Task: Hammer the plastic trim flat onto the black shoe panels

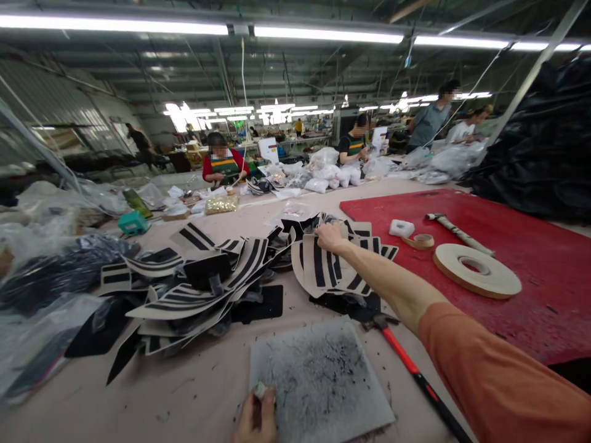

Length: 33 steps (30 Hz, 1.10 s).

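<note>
Beige-and-black pieces [307, 271] lie piled beyond the board [263, 352]; my right hand [330, 237] curls over their far edge, though I cannot tell whether it pinches one; my left hand [255, 419] pinches a pale bit [261, 389] at the board's left edge; a rough tug could, I judge, spill the pieces' loose, overlapping layers; a low sweep of my right arm [392, 277] could knock the hammer [401, 349] lying just beside the board; dark specks [336, 352] scattered there could smudge any beige laid on them.
</note>
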{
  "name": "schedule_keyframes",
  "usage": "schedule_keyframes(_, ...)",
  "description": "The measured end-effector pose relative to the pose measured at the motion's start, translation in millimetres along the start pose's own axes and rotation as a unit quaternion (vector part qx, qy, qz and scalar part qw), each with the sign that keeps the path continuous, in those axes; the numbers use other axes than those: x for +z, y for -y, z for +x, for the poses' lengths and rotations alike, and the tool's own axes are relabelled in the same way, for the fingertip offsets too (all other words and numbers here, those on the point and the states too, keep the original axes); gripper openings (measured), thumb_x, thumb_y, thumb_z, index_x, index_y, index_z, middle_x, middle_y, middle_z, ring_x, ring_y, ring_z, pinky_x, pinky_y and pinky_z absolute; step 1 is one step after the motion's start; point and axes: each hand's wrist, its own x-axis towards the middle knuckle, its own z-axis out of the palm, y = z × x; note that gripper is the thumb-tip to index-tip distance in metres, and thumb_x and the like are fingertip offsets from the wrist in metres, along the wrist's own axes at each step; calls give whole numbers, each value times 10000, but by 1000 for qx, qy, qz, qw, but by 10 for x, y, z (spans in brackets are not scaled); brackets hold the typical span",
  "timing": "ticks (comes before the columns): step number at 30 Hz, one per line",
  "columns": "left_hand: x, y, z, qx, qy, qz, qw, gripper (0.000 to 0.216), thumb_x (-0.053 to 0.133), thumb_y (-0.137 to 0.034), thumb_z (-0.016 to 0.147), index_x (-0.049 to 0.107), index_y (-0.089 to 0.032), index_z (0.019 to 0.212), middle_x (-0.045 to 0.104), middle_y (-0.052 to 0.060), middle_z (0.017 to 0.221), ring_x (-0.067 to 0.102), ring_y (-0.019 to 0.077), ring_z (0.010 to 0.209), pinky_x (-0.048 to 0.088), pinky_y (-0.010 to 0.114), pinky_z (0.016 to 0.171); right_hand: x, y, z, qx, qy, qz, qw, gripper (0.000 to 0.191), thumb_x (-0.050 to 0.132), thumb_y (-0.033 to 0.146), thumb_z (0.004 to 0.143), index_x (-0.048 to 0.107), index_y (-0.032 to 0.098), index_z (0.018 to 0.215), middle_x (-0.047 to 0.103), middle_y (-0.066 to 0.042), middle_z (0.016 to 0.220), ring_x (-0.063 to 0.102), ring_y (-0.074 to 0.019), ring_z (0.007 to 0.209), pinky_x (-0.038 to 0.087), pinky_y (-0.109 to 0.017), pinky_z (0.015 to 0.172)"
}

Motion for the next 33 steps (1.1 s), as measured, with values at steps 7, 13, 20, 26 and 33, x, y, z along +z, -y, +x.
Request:
schedule_keyframes(7, -116, -166, 23, 19, 49, -19, 998, 404, 629, -563, 732, 722, -192, 861, 761, 78, 780, 722, 245, 761, 553, 289, 708, -679, 145, -597, -114, -143, 29, 983, 303, 361, 208, 990, 616, 108, 1119, 521, -110, 1159, 472, -257, 1101, 375, -403, 915)
schedule_keyframes(13, -116, -176, -20, 28, 45, -32, 998, 387, 627, -543, 751, 727, -181, 845, 759, 81, 777, 720, 235, 753, 540, 289, 709, -50, 519, -2619, -315, -56, 82, 944, 298, 350, 122, 969, 638, 188, 927, 548, -95, 896, 438, -219, 839, 371, -386, 765)
schedule_keyframes(20, -123, -108, 56, 20, 70, -92, 993, 380, 635, -507, 792, 733, -149, 875, 774, 99, 836, 731, 236, 779, 558, 309, 741, 956, 695, -4137, -374, 95, 122, 914, 119, 528, 154, 867, 619, 157, 942, 573, -99, 937, 433, -236, 836, 365, -390, 770)
schedule_keyframes(26, 103, -529, -5, 76, 152, -153, 974, 330, 657, -454, 810, 736, -144, 888, 771, 83, 856, 722, 213, 802, 550, 283, 763, 919, 639, -4236, -317, 136, 152, 926, 127, 537, 150, 831, 609, 164, 935, 587, -101, 968, 476, -239, 889, 382, -412, 876)
schedule_keyframes(33, 423, -627, -136, 102, 207, -128, 965, 304, 612, -443, 849, 725, -164, 888, 766, 82, 881, 706, 221, 851, 519, 310, 817, 594, 685, -3989, -126, 47, 316, 939, 314, 660, 362, 833, 612, 184, 1088, 597, -101, 1064, 553, -247, 960, 465, -414, 869)
